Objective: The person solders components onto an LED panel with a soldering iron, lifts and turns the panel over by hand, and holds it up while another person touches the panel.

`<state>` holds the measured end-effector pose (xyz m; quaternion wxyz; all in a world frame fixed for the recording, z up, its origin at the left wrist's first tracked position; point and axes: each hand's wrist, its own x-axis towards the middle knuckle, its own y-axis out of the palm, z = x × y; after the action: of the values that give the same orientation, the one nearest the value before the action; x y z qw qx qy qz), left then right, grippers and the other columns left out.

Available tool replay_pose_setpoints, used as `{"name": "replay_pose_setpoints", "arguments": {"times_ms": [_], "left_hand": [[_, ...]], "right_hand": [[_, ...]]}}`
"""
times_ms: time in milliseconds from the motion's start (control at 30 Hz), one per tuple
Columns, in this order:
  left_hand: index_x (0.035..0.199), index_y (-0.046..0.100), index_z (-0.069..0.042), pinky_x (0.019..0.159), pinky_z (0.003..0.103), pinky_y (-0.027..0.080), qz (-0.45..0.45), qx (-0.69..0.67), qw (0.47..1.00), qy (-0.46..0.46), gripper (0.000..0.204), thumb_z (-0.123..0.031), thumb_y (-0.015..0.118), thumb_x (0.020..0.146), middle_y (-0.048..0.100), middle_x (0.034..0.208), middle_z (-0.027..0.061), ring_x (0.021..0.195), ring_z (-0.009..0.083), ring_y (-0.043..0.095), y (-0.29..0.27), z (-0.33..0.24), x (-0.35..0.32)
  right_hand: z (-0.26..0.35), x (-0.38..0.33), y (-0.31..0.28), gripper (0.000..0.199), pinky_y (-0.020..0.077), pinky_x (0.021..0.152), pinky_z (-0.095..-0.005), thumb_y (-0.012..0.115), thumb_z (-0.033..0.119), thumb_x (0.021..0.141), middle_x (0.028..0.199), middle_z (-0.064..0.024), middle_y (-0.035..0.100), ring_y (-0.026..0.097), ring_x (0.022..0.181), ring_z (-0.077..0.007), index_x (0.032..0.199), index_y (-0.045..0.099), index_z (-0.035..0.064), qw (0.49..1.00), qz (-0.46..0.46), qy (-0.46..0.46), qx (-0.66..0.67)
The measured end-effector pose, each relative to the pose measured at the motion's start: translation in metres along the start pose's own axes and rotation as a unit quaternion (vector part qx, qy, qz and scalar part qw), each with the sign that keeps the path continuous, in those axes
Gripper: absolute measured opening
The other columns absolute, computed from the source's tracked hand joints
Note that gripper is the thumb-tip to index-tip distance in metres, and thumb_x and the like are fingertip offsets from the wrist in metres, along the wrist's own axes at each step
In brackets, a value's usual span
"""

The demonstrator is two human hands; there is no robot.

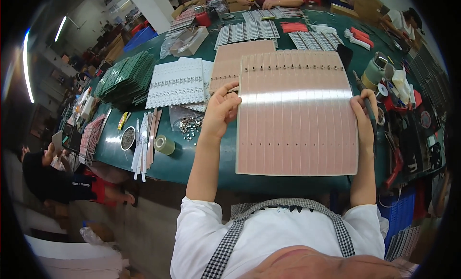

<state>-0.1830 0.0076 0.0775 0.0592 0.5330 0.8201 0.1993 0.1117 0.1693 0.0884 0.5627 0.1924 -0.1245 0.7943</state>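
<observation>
Both bare forearms rise from the lower edge, roughly parallel and well apart. Left hand (220, 111): fingers curled inward, thumb uppermost, closed in a pinch at its inner side. Right hand (365, 117): fingers (361, 101) wrapped closed, knuckles facing outward, wrist straight.

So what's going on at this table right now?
A person in a white top is holding up a large pink panel, scored into long narrow strips, over a green worktable. The left hand grips its left edge; the right hand grips the right edge while also holding a thin dark tool. A second pink panel lies behind it, beside white strip boards, a stack of green boards and a roll of tape. Other people work around the table.
</observation>
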Motion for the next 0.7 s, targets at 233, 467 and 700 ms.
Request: {"name": "replay_pose_setpoints", "arguments": {"times_ms": [233,467,700], "left_hand": [[0.112,0.044,0.003,0.047,0.015,0.027,0.008,0.176,0.984,0.019,0.039,-0.002,0.062,0.077,0.048,0.068,-0.0029,0.054,0.0011,0.038,-0.006,-0.004,-0.015],[0.108,0.046,0.001,0.055,0.016,0.034,0.023,0.189,0.981,0.040,0.035,-0.001,0.064,0.078,0.051,0.071,-0.0024,0.061,0.0006,0.043,-0.005,-0.005,-0.020],[0.102,0.051,0.000,0.055,0.016,0.035,-0.002,0.236,0.969,0.078,0.029,-0.001,0.065,0.077,0.054,0.072,-0.0018,0.061,0.0010,0.044,-0.001,-0.003,-0.018]], "right_hand": [[-0.014,-0.001,0.000,0.019,0.0319,0.059,-0.0151,0.057,0.002,0.083,0.073,0.0046,0.048,0.042,0.065,-0.0008,0.092,0.042,0.0082,0.996,0.031,-0.039,-0.068],[-0.017,-0.002,0.000,0.024,0.0310,0.058,-0.0151,0.059,0.001,0.082,0.070,0.0049,0.050,0.042,0.063,0.0001,0.099,0.045,0.0070,1.000,0.012,-0.016,-0.024],[-0.008,-0.002,-0.003,0.030,0.0342,0.051,-0.0176,0.062,0.000,0.079,0.070,0.0000,0.056,0.045,0.054,-0.0035,0.108,0.051,0.0021,0.998,0.008,0.032,-0.053]]}}
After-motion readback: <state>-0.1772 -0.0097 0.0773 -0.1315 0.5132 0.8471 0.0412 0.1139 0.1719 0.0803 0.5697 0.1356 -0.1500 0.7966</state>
